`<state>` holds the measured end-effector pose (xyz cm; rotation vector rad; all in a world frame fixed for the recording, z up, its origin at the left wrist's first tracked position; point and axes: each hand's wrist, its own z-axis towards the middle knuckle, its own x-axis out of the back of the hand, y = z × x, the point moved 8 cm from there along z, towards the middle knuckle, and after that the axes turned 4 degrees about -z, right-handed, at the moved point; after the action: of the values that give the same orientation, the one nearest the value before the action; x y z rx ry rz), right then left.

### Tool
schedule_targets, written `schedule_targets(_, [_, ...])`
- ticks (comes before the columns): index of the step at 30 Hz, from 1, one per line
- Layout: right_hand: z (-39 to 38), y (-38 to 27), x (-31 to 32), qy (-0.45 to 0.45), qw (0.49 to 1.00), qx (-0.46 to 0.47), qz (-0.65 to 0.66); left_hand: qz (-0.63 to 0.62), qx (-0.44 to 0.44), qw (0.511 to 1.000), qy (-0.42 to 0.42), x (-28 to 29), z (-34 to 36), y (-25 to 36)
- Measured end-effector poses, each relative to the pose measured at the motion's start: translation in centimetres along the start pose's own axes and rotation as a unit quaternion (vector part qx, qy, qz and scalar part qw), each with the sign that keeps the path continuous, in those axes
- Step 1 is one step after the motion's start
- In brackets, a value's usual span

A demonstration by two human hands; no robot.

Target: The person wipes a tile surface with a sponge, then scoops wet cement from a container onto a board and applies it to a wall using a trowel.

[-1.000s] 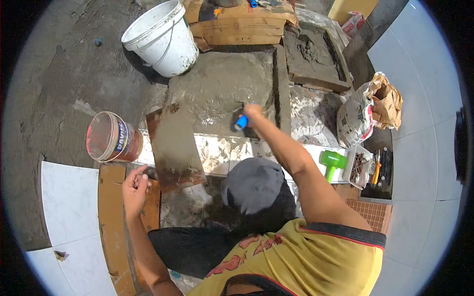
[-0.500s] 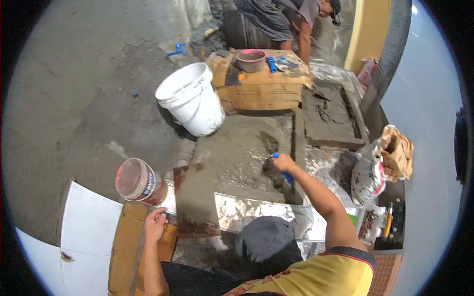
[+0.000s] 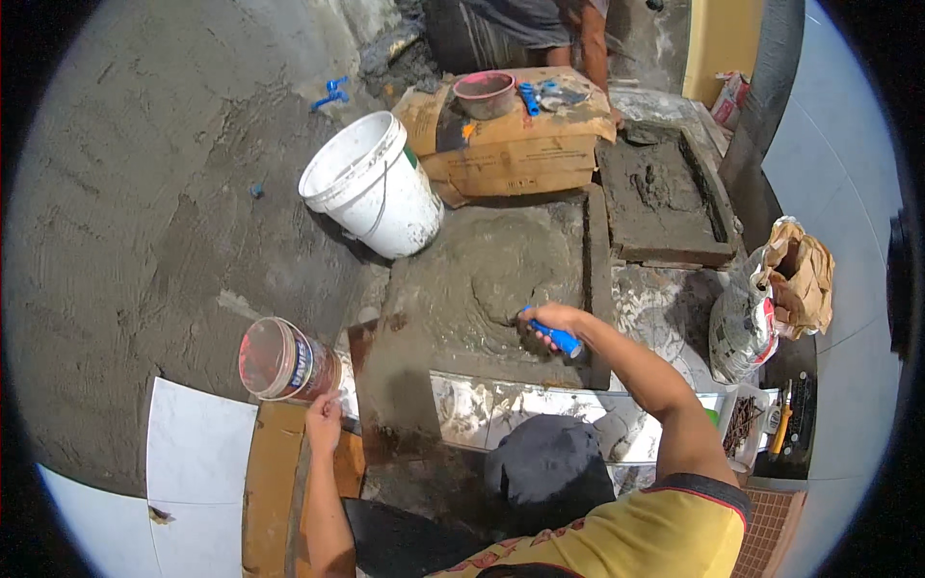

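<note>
Gripping blue handle (image 3: 566,343) over cement (image 3: 462,260) with right hand (image 3: 553,320); cannot tell grip of left hand (image 3: 324,422) near red bucket (image 3: 314,370).

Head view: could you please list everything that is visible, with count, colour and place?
wet mix: one bed, grey, centre
blue tool: one, blue handle, over the mix
bucket: one, white, upper left of centre
pail: one, reddish, left
cardboard: one, brown, top centre
bowl: one, pinkish, on the cardboard
tap: one, blue, upper left
frame: one, grey, upper right
sack: one, white and brown, right
container: one, white, lower right
orange tool: one, orange, beside the container
tiles: several, white, lower left
co-worker: one, grey clothes, top edge
shirt: one, yellow, bottom
left hand: one, bare, near the pail
right hand: one, bare, around the blue tool
</note>
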<state>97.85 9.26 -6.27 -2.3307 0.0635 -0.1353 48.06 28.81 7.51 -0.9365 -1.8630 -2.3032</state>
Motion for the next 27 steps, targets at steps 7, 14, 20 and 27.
schedule_targets(7, [2.3, -7.6, 2.4, 0.262, 0.804, 0.138, -0.515, 0.107, 0.030, 0.992, -0.053, -0.7, -1.5, -1.5])
schedule_targets(14, [1.3, -1.6, -0.8, 0.111, 0.991, -0.005, -0.076, 0.143, 0.092, 0.984, -0.053, 1.2, -2.1, -6.8])
schedule_targets(20, [-1.9, -8.0, 0.2, 0.355, 0.790, 0.192, -0.462, 0.066, 0.240, 0.966, -0.064, -1.0, -1.5, -14.0])
schedule_targets(27, [-0.9, -0.3, -3.5, 0.075, 0.976, -0.023, -0.205, 0.037, 0.190, 0.980, -0.052, -2.3, -1.8, -14.0])
